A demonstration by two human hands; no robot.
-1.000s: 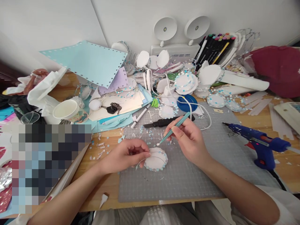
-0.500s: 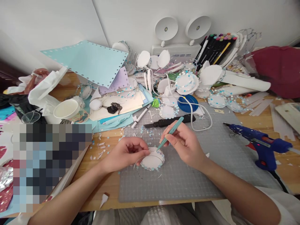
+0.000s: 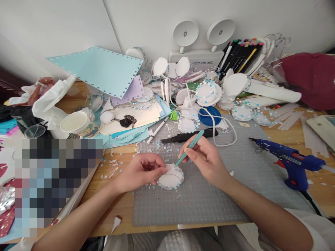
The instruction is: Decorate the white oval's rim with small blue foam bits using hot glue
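My left hand (image 3: 145,170) pinches the left edge of a round white disc (image 3: 169,180) rimmed with small blue and white paper stars. A thin wire loop (image 3: 154,194) curves from under those fingers across the disc's front. Teal tweezers (image 3: 190,146) are gripped in my right hand (image 3: 205,162), their tips at the disc's upper right rim among the stars. Whether a star sits between the tips is too small to tell. The disc is held just over a grey cutting mat (image 3: 204,209).
Right of my hands lies a blue glue gun (image 3: 290,157) with its cord. Behind them are a black utility knife (image 3: 188,136), a white cable (image 3: 230,141), a blue lid (image 3: 209,115) and several star-trimmed discs (image 3: 208,93). A paper cup (image 3: 74,122) stands left; loose stars litter the mat.
The tweezers' tips have shifted very slightly along the disc's upper rim. Both hands otherwise keep their places, and the disc has stayed put.
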